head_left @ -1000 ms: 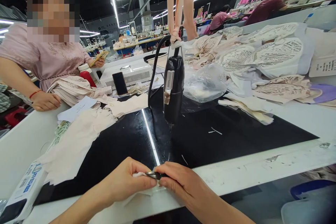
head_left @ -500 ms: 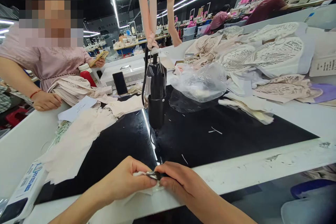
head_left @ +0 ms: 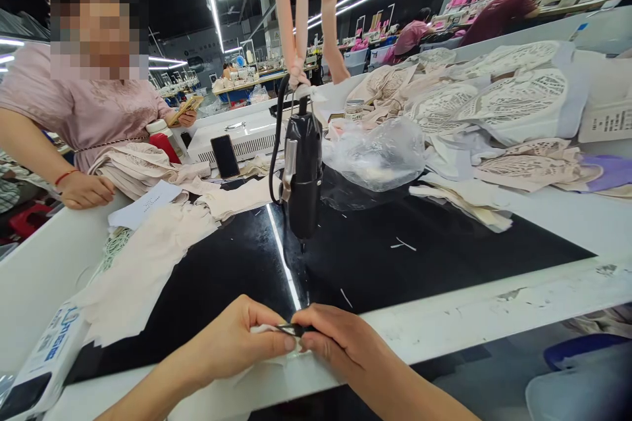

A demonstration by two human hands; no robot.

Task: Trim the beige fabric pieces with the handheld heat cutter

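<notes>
My left hand and my right hand meet at the near edge of the black table top. Both pinch a small dark clip-like piece with a bit of white fabric between thumbs and forefingers. A black hand-held electric tool hangs from pink straps just beyond my hands, its tip above the table.
A person in a pink top leans on the left rim. Cream fabric pieces, a phone, a white machine, a plastic bag and lace pieces lie around. A white packet sits near left.
The hanging tool swung left, then back a little to the right. My hands have stayed in place, pinched on the small piece.
</notes>
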